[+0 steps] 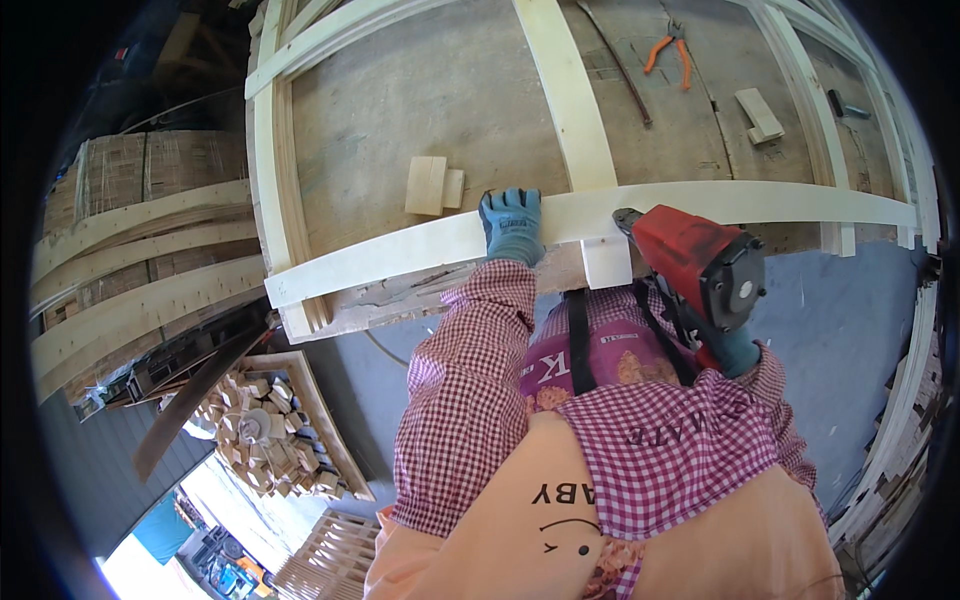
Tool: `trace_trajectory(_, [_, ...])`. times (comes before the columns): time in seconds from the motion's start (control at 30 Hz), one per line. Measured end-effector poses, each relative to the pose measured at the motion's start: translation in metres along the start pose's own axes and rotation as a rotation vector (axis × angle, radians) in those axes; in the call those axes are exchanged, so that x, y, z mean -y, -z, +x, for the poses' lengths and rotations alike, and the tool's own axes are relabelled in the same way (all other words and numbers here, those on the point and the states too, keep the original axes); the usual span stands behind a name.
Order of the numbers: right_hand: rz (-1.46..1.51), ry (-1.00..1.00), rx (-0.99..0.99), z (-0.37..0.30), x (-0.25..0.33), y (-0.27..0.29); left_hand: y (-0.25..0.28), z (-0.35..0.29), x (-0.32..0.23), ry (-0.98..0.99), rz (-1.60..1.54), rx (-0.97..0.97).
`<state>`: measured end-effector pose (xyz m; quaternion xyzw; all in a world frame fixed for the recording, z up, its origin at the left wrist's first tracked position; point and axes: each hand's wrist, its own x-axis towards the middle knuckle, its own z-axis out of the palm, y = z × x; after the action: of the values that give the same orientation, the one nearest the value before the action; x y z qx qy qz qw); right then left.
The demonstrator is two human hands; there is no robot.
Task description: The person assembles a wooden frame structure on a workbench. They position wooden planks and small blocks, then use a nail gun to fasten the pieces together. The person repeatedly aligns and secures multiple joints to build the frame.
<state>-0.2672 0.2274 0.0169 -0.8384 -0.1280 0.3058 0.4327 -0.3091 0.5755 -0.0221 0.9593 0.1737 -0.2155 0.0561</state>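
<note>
On the wooden slat: left hand, fingers curled over (I'd keep them clear).
Nail gun: right hand wrapped round it; seat squarely.

The view over there comes from a wide fisheye camera worn on the head, the left one of a side-by-side pair, facing steeply down. A peach-coloured cloth top looms nearest, at the lower edge. Farther off come the blue-gloved left hand and blue-gloved right hand, with the brown wooden counter beyond. The lens bows the long, pale wooden board, and black rings the rim.
</note>
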Motion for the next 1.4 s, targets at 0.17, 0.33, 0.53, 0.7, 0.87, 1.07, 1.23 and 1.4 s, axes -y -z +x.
trace_trajectory(0.17, [-0.083,-0.007,0.013,-0.030,-0.005,0.017,-0.003,0.000,0.003,-0.005,-0.013,0.024])
trace_trajectory(0.33, [-0.145,0.023,0.021,-0.045,-0.004,0.022,-0.004,0.001,0.002,0.005,-0.013,-0.012])
trace_trajectory(0.53, [-0.192,0.080,0.056,-0.043,0.003,0.032,-0.005,0.005,0.000,0.015,0.001,0.019])
trace_trajectory(0.7, [-0.097,0.121,0.119,-0.020,0.019,0.035,-0.002,0.003,0.003,0.019,-0.019,0.042])
trace_trajectory(0.87, [0.299,-0.163,0.204,0.020,0.073,0.023,-0.006,0.003,0.002,0.009,-0.010,0.014])
trace_trajectory(1.07, [0.186,0.036,0.275,0.032,0.100,0.029,0.001,0.002,0.000,0.004,-0.009,0.033])
trace_trajectory(1.23, [0.023,-0.376,0.347,0.047,0.106,0.041,-0.005,0.002,0.003,0.014,-0.023,0.024])
trace_trajectory(1.4, [-0.095,0.168,0.342,0.039,0.076,0.046,0.002,0.000,0.003,0.010,-0.015,0.041])
